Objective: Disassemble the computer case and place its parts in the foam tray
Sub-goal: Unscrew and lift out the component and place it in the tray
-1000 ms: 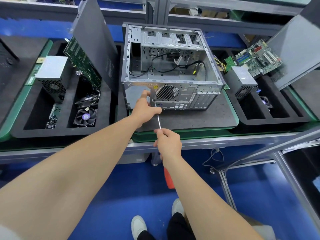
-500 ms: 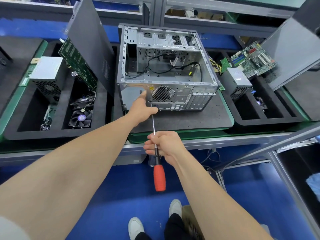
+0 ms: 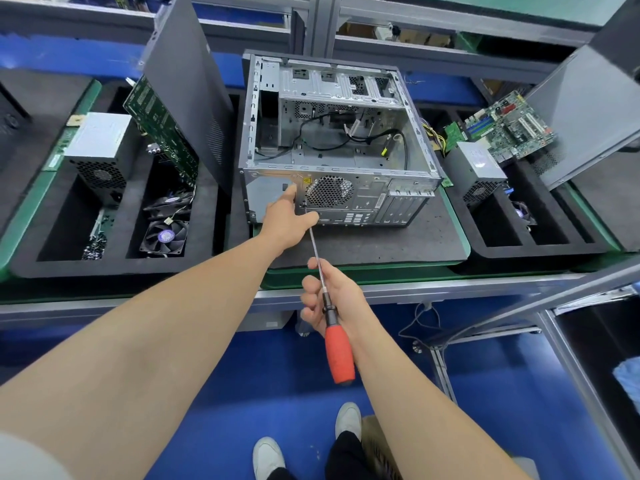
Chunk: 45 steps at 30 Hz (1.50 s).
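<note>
Foam tray at the left of the worktop holds a power supply, a green circuit board stood on edge and a dark side panel whose top the frame cuts off. Its compartments are black and deep. One cooling fan shows plainly, another above it is half lost in shadow, and the small heap beside them is too fine to make out.

The computer case lies in the middle on a dark mat, open side up, rear panel toward the person, outside both trays. Cables cross its floor, and the space under the drive cage is hidden. The left hand reaches the rear panel beside the fan grille, forefinger straight against the metal and thumb spread, clasping nothing; its other fingers are hidden behind the back of the hand. The screwdriver runs from there to the right hand, which grips it where the shaft meets the red handle. The shaft passes behind the left thumb, and whether its tip sits in a screw cannot be told.

A second foam tray on the right carries another power supply, a motherboard and a grey side panel cut off by the frame's edge.
</note>
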Each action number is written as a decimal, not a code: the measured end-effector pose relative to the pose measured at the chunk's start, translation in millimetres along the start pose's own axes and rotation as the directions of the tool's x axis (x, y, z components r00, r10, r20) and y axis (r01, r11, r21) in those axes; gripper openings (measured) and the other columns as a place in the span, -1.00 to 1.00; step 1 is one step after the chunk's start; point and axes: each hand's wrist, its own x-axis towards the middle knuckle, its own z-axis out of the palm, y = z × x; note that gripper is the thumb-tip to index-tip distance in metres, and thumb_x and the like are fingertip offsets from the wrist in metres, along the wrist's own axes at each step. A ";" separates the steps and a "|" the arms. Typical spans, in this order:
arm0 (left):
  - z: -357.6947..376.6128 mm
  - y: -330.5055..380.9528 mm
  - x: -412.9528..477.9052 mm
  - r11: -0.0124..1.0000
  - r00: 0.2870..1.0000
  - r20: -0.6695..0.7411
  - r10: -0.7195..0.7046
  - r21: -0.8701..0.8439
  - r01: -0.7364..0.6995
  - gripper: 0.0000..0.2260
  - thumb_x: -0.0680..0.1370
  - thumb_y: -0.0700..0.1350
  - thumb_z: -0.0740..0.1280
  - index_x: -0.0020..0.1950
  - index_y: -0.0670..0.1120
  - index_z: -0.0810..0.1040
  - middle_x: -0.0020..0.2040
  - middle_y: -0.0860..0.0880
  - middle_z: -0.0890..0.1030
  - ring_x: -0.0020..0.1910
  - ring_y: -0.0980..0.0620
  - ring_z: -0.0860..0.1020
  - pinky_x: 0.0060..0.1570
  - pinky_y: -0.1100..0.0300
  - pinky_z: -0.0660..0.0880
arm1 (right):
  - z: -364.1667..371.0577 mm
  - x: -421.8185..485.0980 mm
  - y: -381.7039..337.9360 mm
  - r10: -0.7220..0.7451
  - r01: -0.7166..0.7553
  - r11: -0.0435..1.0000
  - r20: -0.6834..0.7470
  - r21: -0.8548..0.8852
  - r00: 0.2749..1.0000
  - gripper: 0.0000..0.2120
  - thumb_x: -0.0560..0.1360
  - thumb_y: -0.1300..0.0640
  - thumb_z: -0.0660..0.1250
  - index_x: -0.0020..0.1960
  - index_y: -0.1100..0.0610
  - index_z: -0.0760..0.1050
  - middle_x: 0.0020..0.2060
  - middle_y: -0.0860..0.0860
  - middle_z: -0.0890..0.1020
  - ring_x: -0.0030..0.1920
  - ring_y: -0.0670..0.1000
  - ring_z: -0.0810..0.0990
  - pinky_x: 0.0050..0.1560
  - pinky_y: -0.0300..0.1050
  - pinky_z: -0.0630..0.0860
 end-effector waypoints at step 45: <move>4.2 -2.7 0.2 0.996 1.000 0.016 -0.018 -0.091 0.020 -0.27 0.50 0.14 0.50 0.59 0.03 0.29 0.46 -0.09 0.48 0.45 -0.13 0.41 0.44 -0.13 0.38 | 4.2 6.8 -7.6 -0.626 -0.146 0.188 -0.233 -0.971 0.744 -0.87 0.68 0.12 0.19 0.03 0.04 0.51 -0.29 0.04 0.66 -0.37 -0.02 0.57 -0.34 -0.07 0.47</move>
